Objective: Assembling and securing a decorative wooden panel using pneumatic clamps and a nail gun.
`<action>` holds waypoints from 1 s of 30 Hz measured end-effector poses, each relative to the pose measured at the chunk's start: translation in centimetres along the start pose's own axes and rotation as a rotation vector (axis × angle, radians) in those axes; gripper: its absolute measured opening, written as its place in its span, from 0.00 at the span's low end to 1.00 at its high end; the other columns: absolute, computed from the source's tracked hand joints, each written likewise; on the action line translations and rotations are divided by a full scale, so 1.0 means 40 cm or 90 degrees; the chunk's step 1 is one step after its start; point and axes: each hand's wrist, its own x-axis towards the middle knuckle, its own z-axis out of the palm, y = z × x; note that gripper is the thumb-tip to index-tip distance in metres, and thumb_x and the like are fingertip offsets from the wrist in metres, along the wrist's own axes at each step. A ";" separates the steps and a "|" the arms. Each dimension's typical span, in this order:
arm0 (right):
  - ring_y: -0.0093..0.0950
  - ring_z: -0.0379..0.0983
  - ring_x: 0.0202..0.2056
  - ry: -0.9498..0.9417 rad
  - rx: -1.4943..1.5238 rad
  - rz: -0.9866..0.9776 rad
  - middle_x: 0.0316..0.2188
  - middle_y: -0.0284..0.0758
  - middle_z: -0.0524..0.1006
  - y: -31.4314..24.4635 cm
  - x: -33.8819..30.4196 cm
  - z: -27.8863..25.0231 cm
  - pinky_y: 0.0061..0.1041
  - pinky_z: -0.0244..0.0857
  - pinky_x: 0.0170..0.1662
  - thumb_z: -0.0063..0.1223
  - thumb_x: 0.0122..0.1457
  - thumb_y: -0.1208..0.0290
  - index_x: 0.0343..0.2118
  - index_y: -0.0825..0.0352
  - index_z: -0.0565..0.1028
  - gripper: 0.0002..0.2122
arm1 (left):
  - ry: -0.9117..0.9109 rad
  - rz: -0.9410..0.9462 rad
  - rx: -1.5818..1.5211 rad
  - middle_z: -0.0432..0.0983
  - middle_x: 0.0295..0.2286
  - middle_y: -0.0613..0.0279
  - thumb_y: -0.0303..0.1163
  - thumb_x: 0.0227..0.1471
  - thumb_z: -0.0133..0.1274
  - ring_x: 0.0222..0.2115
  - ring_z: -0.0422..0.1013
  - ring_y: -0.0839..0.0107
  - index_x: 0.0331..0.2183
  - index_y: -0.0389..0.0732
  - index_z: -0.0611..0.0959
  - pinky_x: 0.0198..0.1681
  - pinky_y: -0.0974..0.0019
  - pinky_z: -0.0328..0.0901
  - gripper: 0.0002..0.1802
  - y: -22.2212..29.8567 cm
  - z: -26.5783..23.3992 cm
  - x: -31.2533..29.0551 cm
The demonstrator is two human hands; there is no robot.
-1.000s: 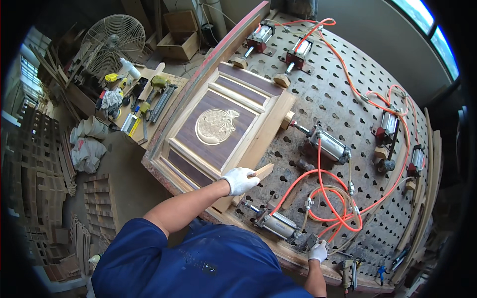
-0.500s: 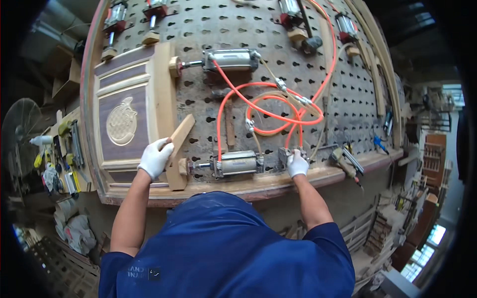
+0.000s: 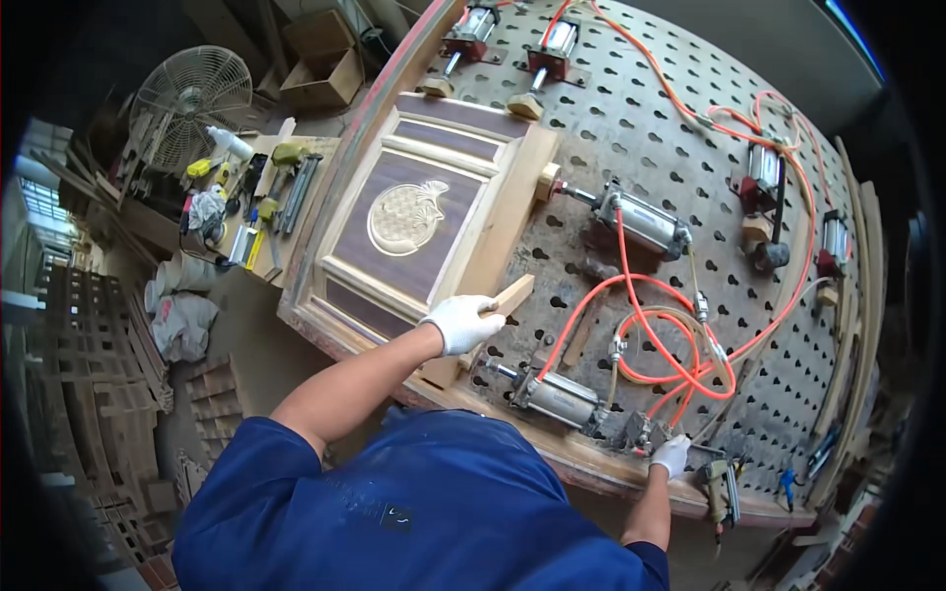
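Panel (image 3: 450,189): rectangular, dark wood fields in light moulded framing; lies flat on the left part of the perforated desk (image 3: 690,295), face up, set obliquely in view. A light, round carved motif (image 3: 401,222) occupies the central field. A plain light board (image 3: 507,212) runs along the panel's right side.
Wooden strip (image 3: 515,294): short, straight, light; gripped by the left gloved fingers (image 3: 487,321), free end projecting up and rightward.
Metal fitting (image 3: 643,430): small, grey, located near the desk's front edge, orange hoses attached; right gloved fingers (image 3: 679,446) just beside it, contact indistinct.
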 end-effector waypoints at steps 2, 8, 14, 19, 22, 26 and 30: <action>0.48 0.75 0.34 0.009 -0.014 -0.012 0.33 0.47 0.79 -0.010 -0.013 0.002 0.42 0.68 0.38 0.44 0.60 0.60 0.41 0.67 0.74 0.15 | -0.004 0.001 0.003 0.77 0.45 0.50 0.52 0.49 0.45 0.44 0.73 0.50 0.47 0.36 0.80 0.49 0.58 0.66 0.33 0.004 -0.018 -0.004; 0.48 0.75 0.33 0.042 -0.075 -0.021 0.32 0.47 0.79 0.013 0.005 0.006 0.42 0.68 0.37 0.45 0.59 0.62 0.42 0.66 0.74 0.14 | -0.034 -0.035 -0.003 0.77 0.46 0.52 0.49 0.48 0.47 0.45 0.73 0.53 0.48 0.36 0.79 0.50 0.62 0.66 0.32 0.026 -0.042 -0.008; 0.47 0.75 0.32 0.073 -0.141 -0.038 0.31 0.46 0.79 0.106 -0.037 -0.016 0.41 0.68 0.37 0.46 0.59 0.64 0.43 0.66 0.74 0.14 | -0.023 -0.017 0.000 0.77 0.46 0.51 0.50 0.48 0.47 0.44 0.74 0.53 0.48 0.36 0.79 0.49 0.61 0.66 0.32 0.014 -0.035 0.012; 0.47 0.76 0.31 0.094 -0.204 -0.063 0.30 0.46 0.79 0.120 0.002 -0.009 0.41 0.69 0.36 0.46 0.59 0.66 0.44 0.66 0.73 0.13 | -0.014 -0.008 0.000 0.77 0.46 0.50 0.50 0.48 0.46 0.44 0.73 0.51 0.49 0.37 0.79 0.49 0.59 0.67 0.33 -0.002 -0.028 -0.003; 0.47 0.76 0.31 0.104 -0.250 -0.084 0.30 0.46 0.79 0.185 -0.032 -0.015 0.40 0.69 0.36 0.46 0.59 0.67 0.44 0.66 0.73 0.13 | -0.011 -0.017 -0.024 0.77 0.46 0.50 0.51 0.47 0.45 0.44 0.73 0.48 0.49 0.37 0.79 0.49 0.58 0.67 0.33 -0.018 -0.009 -0.017; 0.46 0.76 0.30 0.118 -0.307 -0.111 0.29 0.45 0.79 0.222 -0.012 -0.038 0.40 0.69 0.35 0.47 0.59 0.68 0.45 0.66 0.73 0.13 | -0.049 -0.029 -0.062 0.76 0.46 0.47 0.47 0.47 0.45 0.44 0.73 0.48 0.53 0.38 0.75 0.50 0.57 0.66 0.34 -0.053 0.011 -0.042; 0.43 0.76 0.30 0.044 -0.108 -0.110 0.28 0.44 0.80 0.050 0.040 -0.047 0.37 0.69 0.34 0.48 0.59 0.69 0.43 0.68 0.74 0.12 | -0.144 -0.049 -0.172 0.72 0.49 0.41 0.40 0.47 0.45 0.44 0.73 0.47 0.59 0.38 0.66 0.46 0.55 0.68 0.36 -0.083 0.053 -0.083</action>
